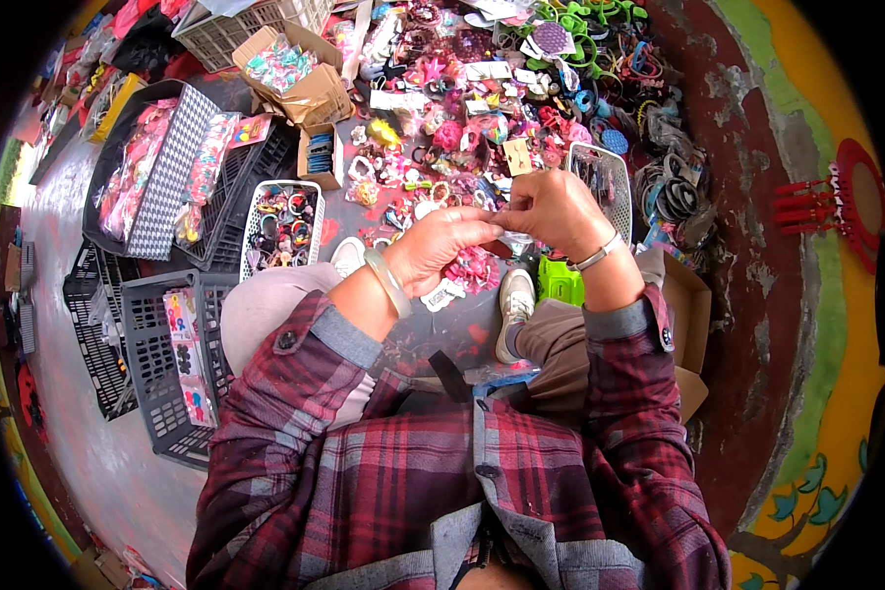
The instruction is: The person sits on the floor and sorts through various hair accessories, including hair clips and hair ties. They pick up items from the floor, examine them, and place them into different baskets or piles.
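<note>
My left hand (435, 248), with a pale bangle on the wrist, reaches in from the lower left, thumb and fingertips pressed together. Against its fingertips, my right hand (560, 211) is closed in a pinch, a metal bracelet on its wrist. What lies between the fingertips is too small and covered to make out. A small tan card (517, 155) shows just past my right fingers; whether they touch it I cannot tell. Below the hands lies a bunch of pink hair accessories (473, 269) beside a small white tag (442, 295).
A large heap of hair accessories (447, 136) spreads ahead. White baskets stand left (283, 228) and right (601, 187) of my hands. Dark crates (163, 339) are on the left. A bright green plastic item (560, 282) and an open cardboard box (686, 315) sit by my right leg.
</note>
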Action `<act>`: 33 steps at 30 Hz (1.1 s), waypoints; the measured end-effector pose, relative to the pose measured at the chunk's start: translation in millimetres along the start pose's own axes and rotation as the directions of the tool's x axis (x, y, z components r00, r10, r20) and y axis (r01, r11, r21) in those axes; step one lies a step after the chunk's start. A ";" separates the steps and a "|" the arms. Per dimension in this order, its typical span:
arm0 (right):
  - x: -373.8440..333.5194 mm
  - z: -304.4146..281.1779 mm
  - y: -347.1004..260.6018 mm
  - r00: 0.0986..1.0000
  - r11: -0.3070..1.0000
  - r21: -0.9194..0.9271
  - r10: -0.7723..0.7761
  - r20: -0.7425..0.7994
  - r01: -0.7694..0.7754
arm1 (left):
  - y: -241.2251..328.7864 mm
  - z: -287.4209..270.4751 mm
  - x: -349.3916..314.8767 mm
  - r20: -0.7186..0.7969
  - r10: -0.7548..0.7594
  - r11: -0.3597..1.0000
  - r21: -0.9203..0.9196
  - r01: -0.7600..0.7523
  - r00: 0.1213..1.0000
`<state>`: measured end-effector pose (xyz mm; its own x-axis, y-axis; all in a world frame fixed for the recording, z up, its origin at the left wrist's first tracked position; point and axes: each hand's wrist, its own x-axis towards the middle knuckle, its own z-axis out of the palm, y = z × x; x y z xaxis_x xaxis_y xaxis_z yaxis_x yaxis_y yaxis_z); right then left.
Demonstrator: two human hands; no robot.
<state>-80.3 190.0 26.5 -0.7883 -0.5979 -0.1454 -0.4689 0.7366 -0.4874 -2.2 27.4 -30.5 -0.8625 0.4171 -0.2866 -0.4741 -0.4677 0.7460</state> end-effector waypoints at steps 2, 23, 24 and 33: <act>0.2 5.6 1.2 0.996 0.996 -0.062 -0.074 -0.057 0.071 | -0.5 -0.2 0.6 0.007 0.008 1.000 0.016 -0.008 1.000; 4.5 11.1 2.4 0.940 0.957 0.048 -0.271 -0.207 0.286 | -8.5 -0.1 6.3 -0.114 0.075 0.995 0.079 -0.066 0.991; 3.8 11.6 0.5 0.942 0.957 0.061 -0.266 -0.207 0.283 | -11.0 -1.9 7.5 -0.125 0.082 0.991 0.117 -0.067 0.989; -0.2 -0.1 -19.0 0.829 0.925 0.112 -0.267 -0.492 0.364 | 1.0 -5.1 7.3 -0.294 0.091 0.979 -0.150 -0.140 0.951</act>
<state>-71.4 176.2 35.9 -0.7241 -0.5369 0.4329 -0.6759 0.4277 -0.6001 -9.9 25.9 -34.9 -0.9159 0.1252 -0.3814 -0.3697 -0.6330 0.6801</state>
